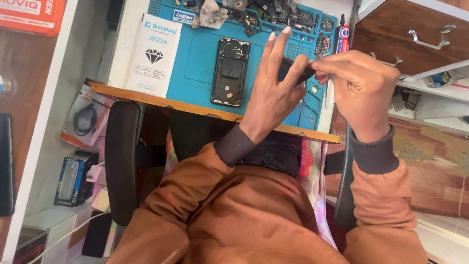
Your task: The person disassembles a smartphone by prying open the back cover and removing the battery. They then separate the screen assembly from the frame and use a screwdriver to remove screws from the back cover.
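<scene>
The phone frame [230, 71] lies already opened at ten o'clock of the left hand [272, 93], which pinches a small dark part [293, 70] while the right hand [359, 88], fingers closed on it, works at its edge, the part not refitted.

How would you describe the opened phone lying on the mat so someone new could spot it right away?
Start at the blue work mat covering the small desk. Near its middle, just left of the left hand, lies the opened phone, a tall dark rectangle with its inner parts exposed. Unlike the white box to its left and the loose scrap parts along the mat's top edge, it is one whole black body.
</scene>
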